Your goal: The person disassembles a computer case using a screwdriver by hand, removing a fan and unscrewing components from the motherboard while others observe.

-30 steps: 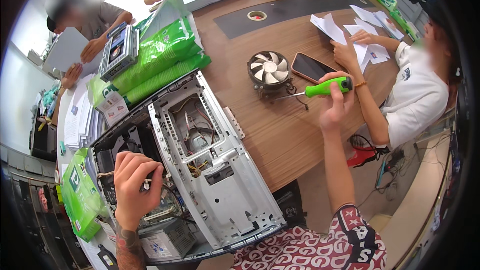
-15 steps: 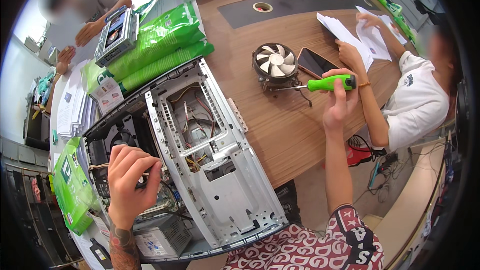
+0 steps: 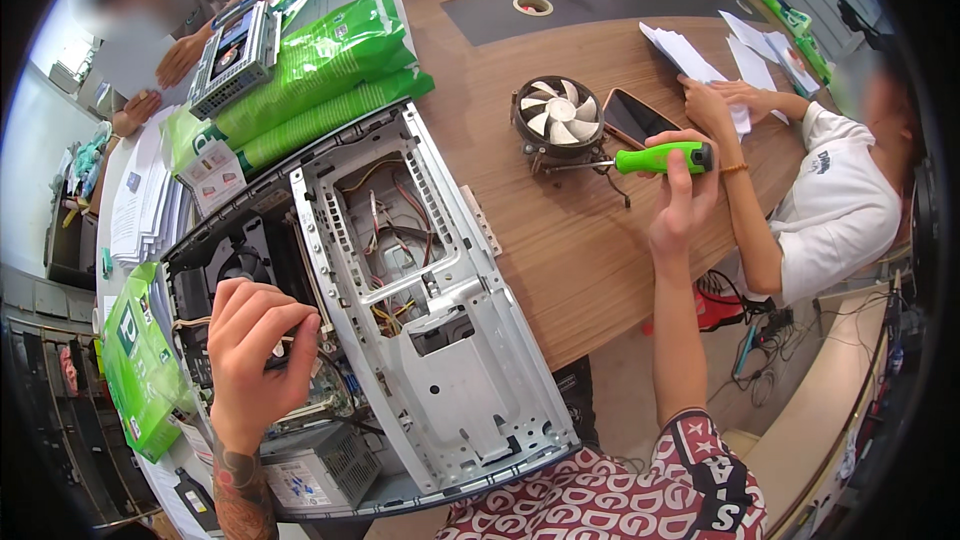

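- Large white print ran over the stacked green bags and the lower bag; the upper stack also bore a white panel with small pictures.
- A pale label sat on the power supply, its print too small to read.
- White letters patterned the wearer's red shirt; small dark lettering marked the co-worker's white shirt.
- The right hand was closed around the green handle of the screwdriver, its shaft pointing left across the fan's lower side; whether the tip touched could not be told.
- The left hand was curled, thumb close to forefinger, above the open part of the case; whether it gripped anything could not be told.
- The fan lay on the table, just beside the phone.
- A second earlier the shaft had pointed in front of the fan; now it overlapped the base.
- The co-worker's hands, apart half a second before, were together at the papers.
- Wood surface ran between case and fan; the table's near edge slanted from the case toward the co-worker.
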A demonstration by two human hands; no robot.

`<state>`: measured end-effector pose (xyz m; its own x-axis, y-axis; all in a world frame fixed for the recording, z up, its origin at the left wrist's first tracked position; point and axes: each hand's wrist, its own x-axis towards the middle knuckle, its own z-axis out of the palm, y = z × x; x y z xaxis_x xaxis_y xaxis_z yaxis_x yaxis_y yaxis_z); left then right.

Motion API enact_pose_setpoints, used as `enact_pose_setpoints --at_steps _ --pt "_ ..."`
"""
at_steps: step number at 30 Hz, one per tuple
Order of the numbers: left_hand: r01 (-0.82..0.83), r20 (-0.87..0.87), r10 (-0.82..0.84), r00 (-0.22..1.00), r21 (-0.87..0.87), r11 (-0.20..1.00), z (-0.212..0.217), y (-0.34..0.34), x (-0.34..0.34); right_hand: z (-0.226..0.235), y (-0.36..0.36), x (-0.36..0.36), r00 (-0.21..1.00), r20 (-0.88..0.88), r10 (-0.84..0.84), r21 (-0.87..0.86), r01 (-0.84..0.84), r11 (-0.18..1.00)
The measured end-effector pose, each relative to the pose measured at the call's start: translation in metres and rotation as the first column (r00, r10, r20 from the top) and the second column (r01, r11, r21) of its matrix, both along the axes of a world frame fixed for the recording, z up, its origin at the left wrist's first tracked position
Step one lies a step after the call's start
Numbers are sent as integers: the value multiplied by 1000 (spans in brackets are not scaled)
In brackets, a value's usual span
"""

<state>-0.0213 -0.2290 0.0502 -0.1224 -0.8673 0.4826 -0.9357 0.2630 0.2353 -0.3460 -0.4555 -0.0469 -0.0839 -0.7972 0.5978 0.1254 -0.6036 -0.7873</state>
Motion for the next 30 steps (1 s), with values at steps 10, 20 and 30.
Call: enact_pose_setpoints --at_steps 10,20,30 --pt "4 -10 -4 1000 13 1000 3 2 -4 -2 0 0 1000 -22 -12 42 12 999" --pt "17 -9 -16 1000 40 999 0 1 0 1 3 1 1000 -13 -1 26 2 1000" --pt "28 -17 -27 999 61 998 -1 4 0 -3 -1 0 1000 2 1 -16 -1 1000"
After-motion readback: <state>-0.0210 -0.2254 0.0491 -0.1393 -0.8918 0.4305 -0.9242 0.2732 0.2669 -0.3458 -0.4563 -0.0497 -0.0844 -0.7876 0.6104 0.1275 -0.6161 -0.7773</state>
